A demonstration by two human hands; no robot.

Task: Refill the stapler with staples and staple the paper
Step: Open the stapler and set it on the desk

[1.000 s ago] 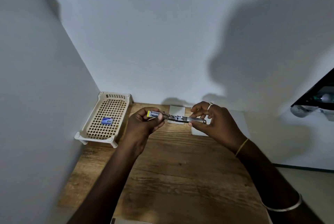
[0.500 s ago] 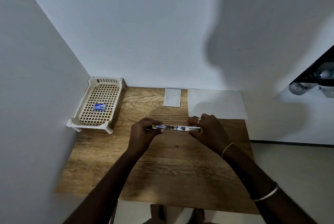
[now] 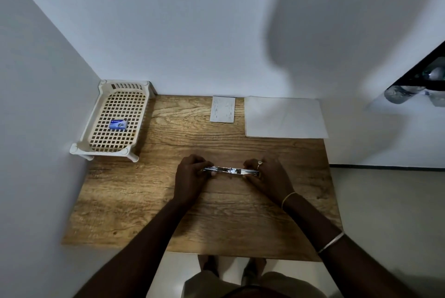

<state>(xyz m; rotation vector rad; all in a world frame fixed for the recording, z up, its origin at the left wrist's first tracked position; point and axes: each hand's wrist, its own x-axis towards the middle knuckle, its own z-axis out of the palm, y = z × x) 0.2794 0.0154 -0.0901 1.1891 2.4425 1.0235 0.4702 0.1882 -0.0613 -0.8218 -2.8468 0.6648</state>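
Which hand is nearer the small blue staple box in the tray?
Left. Left hand is right of the blue staple box, closer to the person; the right hand is further right.

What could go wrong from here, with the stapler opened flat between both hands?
1. The left hand and right hand both grip the stapler, while the staple box lies off in the basket. Freeing a hand to fetch it may let the stapler slip or snap shut.
2. Both hands wrap the ends of its opened metal parts, so a pinch seems possible if it closes.
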